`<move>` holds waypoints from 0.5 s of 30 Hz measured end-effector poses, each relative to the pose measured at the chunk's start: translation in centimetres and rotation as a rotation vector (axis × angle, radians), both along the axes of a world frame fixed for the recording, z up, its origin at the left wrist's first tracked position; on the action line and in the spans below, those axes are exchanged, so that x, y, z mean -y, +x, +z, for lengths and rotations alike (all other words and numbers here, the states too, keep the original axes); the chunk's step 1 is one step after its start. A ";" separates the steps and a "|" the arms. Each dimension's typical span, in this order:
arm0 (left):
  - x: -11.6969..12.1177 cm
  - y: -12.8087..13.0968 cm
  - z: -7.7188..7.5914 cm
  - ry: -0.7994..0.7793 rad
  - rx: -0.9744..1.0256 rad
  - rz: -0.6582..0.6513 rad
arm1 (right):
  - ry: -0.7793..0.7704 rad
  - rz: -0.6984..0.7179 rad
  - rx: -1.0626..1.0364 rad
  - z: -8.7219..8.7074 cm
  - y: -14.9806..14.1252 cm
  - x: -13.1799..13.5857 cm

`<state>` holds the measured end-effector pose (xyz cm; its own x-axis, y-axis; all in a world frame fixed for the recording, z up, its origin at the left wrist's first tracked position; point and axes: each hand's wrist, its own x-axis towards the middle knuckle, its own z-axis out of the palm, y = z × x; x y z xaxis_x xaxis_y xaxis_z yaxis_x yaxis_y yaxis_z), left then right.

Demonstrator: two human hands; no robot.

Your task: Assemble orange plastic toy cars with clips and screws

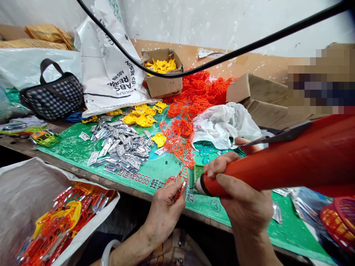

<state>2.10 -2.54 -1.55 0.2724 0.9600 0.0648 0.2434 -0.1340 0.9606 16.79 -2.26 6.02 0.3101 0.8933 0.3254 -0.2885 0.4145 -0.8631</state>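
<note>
the carton at the back holds yellow parts, heaped up to its rim. at lower left the open sack holds a mix of orange, yellow and silver pieces. the small green basket sits just beyond the tip of the red tool; what is in it is too small to tell. the flaps of the open box stand up at the right, its inside hard to make out, and the red basket at the right edge shows yellow through its mesh. a printed white sack stands behind the table, beside the checked bag. the left hand is closed, pinching the orange piece with a silver part on it, over the front of the green sheet. the right hand is wrapped around the red tool, its tip near the orange piece; whether they touch i cannot tell. on the sheet lie a heap of silver parts, loose yellow ones behind them, and a tangled orange pile beside the white bag. behind is a pale, flaking wall, with a black cable hanging across the view.
</note>
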 end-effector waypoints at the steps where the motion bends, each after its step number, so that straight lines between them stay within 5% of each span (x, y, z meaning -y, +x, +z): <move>1: 0.0 0.0 -0.1 0.049 -0.039 0.001 | -0.010 -0.010 0.001 0.0 0.0 0.0; 7: 0.6 -0.1 -0.9 0.221 -0.138 0.017 | -0.076 -0.036 -0.072 0.4 -0.3 -0.2; 15: 0.7 -0.1 -1.1 0.262 -0.144 -0.001 | -0.065 -0.046 -0.040 0.1 -0.2 -0.2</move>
